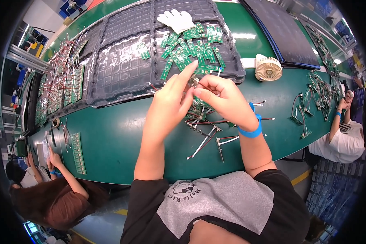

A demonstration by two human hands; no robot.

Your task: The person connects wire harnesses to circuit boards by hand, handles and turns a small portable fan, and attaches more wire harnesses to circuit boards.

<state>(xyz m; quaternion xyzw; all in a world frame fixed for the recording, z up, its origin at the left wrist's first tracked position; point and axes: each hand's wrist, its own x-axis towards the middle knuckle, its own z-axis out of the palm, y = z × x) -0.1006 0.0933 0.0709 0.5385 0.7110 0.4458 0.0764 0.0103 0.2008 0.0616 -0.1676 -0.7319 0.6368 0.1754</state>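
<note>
My left hand (173,95) and my right hand (223,97) meet over the bench, in front of a black plastic tray (122,65). Between their fingertips is a small circuit board (194,81), mostly covered by the fingers, with a thin cable by it. The left index finger stretches forward while its thumb presses in. My right thumb and index finger pinch from the other side. Below the hands lie several small boards with red, black and white wire cables (209,132). Loose green circuit boards (183,55) fill part of the tray, beside a white glove (177,21).
A cream round fan (268,68) stands right of the tray, near stacked black sheets (284,32). Wired boards (63,81) crowd the left, with a board panel (78,154) nearer. More wired boards (321,95) lie right. Co-workers' hands (55,157) show at both sides.
</note>
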